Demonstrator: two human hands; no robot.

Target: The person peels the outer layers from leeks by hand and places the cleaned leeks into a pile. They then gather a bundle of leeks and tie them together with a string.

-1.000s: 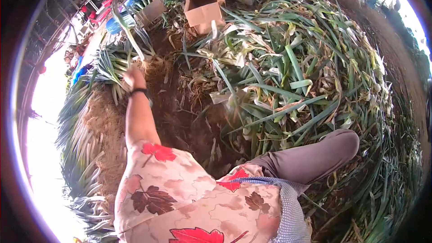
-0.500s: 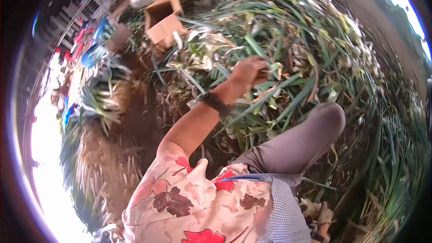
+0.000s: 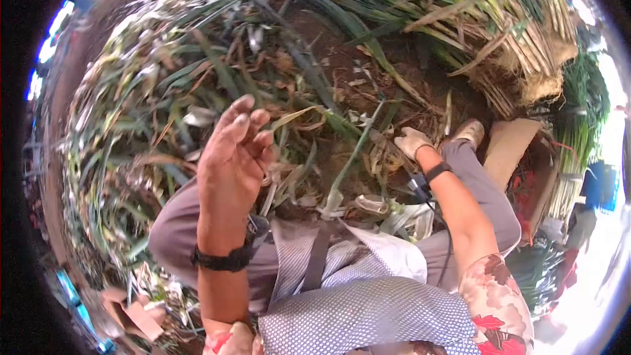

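Note:
My left hand point(image 3: 233, 158) is bare, raised over a heap of leek leaves point(image 3: 164, 85), palm partly up. Its fingers are bent but apart, and nothing shows in them. A black band circles that wrist. My right hand point(image 3: 413, 141), in a pale glove, is low by my shoe point(image 3: 468, 133), over leaf scraps. Its fingers look curled; what they hold, if anything, is hidden. Between the hands a single green leek point(image 3: 351, 158) lies with its pale end toward my lap. Near my right wrist is a small dark device point(image 3: 419, 188) with a black cable.
Bundled leeks with roots point(image 3: 526, 59) lie at the upper right. A cardboard flap point(image 3: 511, 148) stands beside my right knee, with more leeks point(image 3: 568, 177) behind it. An open cardboard box point(image 3: 135, 315) sits at the lower left. A patterned apron point(image 3: 368, 309) covers my lap.
My view has swung right, bringing the bundled leeks into sight. My left hand, formerly reaching into the leaf heap, is now raised above it. My right hand has come into fuller view, near the ground.

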